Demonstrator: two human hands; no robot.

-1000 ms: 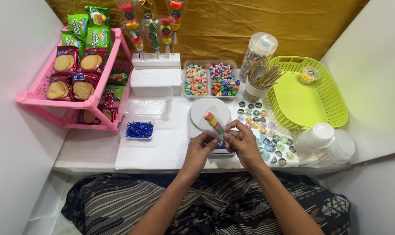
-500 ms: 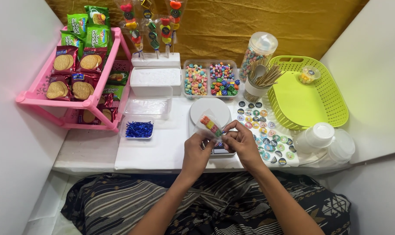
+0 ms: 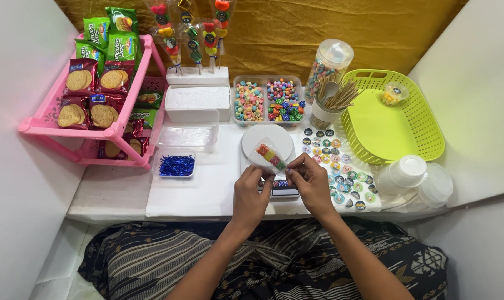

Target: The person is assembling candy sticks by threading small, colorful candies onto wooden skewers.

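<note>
The left hand [image 3: 252, 194] and the right hand [image 3: 310, 186] meet over the small kitchen scale [image 3: 268, 161]; both pinch the lower end of a clear-wrapped candy skewer [image 3: 268, 154], fingertips pressed on it, its coloured cubes angled up across the scale's round white plate; left of the scale sits a tray of blue twist ties [image 3: 177, 165]; right of it lies a sheet of round stickers [image 3: 341, 166]; behind it stand two candy boxes [image 3: 268, 100]; farther right, a green basket [image 3: 424, 139].
</note>
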